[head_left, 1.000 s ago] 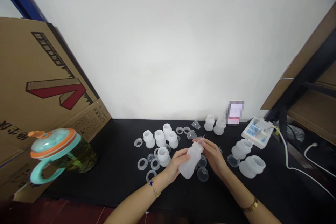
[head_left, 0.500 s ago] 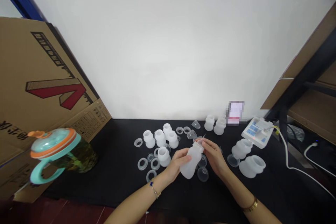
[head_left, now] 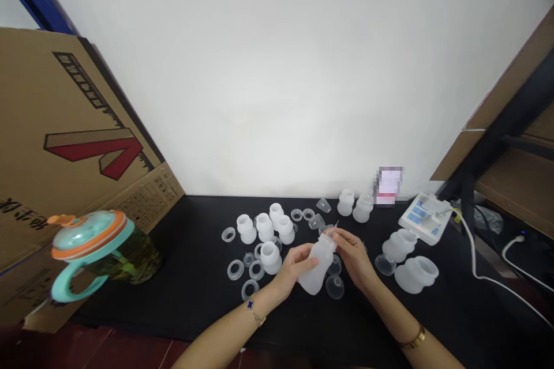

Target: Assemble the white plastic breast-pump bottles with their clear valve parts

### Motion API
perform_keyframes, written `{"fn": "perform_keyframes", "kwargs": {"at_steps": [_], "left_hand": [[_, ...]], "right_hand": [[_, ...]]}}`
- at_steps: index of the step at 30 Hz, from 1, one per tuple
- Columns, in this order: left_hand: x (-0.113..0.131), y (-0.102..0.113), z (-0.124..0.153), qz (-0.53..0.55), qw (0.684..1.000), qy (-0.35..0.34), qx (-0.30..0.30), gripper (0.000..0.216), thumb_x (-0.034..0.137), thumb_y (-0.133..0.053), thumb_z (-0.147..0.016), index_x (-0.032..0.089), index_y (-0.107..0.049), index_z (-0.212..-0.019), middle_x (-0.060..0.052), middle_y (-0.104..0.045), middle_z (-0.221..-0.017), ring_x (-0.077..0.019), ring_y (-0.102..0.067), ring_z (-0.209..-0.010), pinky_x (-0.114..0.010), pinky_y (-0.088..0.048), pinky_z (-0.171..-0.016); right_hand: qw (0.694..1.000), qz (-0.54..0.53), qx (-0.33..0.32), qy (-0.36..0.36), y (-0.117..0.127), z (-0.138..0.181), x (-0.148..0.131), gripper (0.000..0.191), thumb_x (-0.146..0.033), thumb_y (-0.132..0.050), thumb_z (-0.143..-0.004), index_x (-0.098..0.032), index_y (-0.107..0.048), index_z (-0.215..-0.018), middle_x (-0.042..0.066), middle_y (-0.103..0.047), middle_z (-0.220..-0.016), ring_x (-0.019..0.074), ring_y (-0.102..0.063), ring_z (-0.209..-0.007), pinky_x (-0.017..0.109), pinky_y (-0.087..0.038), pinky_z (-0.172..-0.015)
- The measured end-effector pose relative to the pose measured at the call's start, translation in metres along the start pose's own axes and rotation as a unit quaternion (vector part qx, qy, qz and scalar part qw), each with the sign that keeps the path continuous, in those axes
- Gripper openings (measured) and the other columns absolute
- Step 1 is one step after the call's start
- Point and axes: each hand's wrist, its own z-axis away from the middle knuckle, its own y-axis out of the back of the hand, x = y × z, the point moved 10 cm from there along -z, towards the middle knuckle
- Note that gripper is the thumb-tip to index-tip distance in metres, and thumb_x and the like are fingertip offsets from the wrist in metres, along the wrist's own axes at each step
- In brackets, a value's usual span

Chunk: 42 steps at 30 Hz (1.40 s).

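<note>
A translucent white baby bottle tilts over the middle of the table, its mouth towards the upper right. My left hand is wrapped around its body. At the bottle's mouth, the fingers of my right hand pinch a small clear piece, perhaps a nipple; its exact shape is partly hidden by the fingers. Close to my left hand stands an upright white bottle. Beneath my right hand lie round clear nipples, one of them a clear nipple beside the held bottle.
Several more white bottles and clear collar rings are at left. Two bottles stand by the wall; two wider ones lie right. A power strip with a white cable, a teal-lidded jug and a blurred phone flank them.
Almost nothing differs. Both hands keep their hold on the bottle and the clear piece, with only tiny finger shifts and a slight shift of the whole view.
</note>
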Motion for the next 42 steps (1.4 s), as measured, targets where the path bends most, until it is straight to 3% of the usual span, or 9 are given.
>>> {"fn": "perform_keyframes", "kwargs": {"at_steps": [18,24,28,34,42], "left_hand": [[0.008,-0.003,0.000,-0.033,0.999,-0.028,-0.004,0.047,0.044,-0.086,-0.074,0.014,-0.075,-0.108,-0.009,-0.076,-0.096,-0.0239,-0.069,-0.087,-0.030,-0.048,-0.078],[0.010,-0.005,0.001,-0.040,0.999,-0.032,-0.008,0.050,0.047,-0.084,-0.076,0.013,-0.073,-0.112,-0.008,-0.075,-0.095,-0.0233,-0.067,-0.086,-0.029,-0.047,-0.075],[0.008,-0.006,0.001,-0.029,0.999,-0.020,-0.019,0.046,0.047,-0.080,-0.080,0.012,-0.075,-0.109,-0.008,-0.074,-0.091,-0.0202,-0.064,-0.079,-0.026,-0.044,-0.070],[0.000,-0.010,0.003,0.012,0.999,0.015,-0.042,0.042,0.046,-0.078,-0.080,0.010,-0.075,-0.101,-0.007,-0.071,-0.081,-0.0164,-0.060,-0.068,-0.024,-0.040,-0.061],[-0.004,-0.015,0.004,0.024,0.997,0.049,-0.060,0.043,0.046,-0.080,-0.077,0.009,-0.075,-0.098,-0.008,-0.070,-0.080,-0.0171,-0.062,-0.066,-0.024,-0.042,-0.059]], "right_hand": [[1.000,-0.003,0.019,0.013,0.003,-0.002,-0.004,0.033,-0.051,-0.090,-0.065,-0.020,-0.076,-0.065,0.003,-0.069,-0.078,0.0192,-0.057,-0.072,0.032,-0.044,-0.068],[1.000,-0.006,0.013,-0.006,0.000,0.000,-0.002,0.032,-0.050,-0.089,-0.067,-0.020,-0.077,-0.072,0.002,-0.069,-0.078,0.0185,-0.056,-0.071,0.031,-0.043,-0.067],[1.000,-0.005,-0.019,-0.013,-0.007,0.001,-0.004,0.031,-0.051,-0.084,-0.074,-0.021,-0.079,-0.082,0.004,-0.072,-0.083,0.0195,-0.058,-0.073,0.031,-0.044,-0.068],[0.996,0.004,-0.089,-0.024,-0.022,0.006,-0.005,0.037,-0.054,-0.072,-0.084,-0.022,-0.080,-0.102,0.009,-0.075,-0.108,0.0258,-0.062,-0.091,0.034,-0.047,-0.077],[0.987,0.022,-0.156,-0.013,-0.031,0.011,-0.003,0.043,-0.057,-0.061,-0.092,-0.021,-0.079,-0.107,0.010,-0.075,-0.104,0.0260,-0.063,-0.094,0.034,-0.047,-0.078]]}}
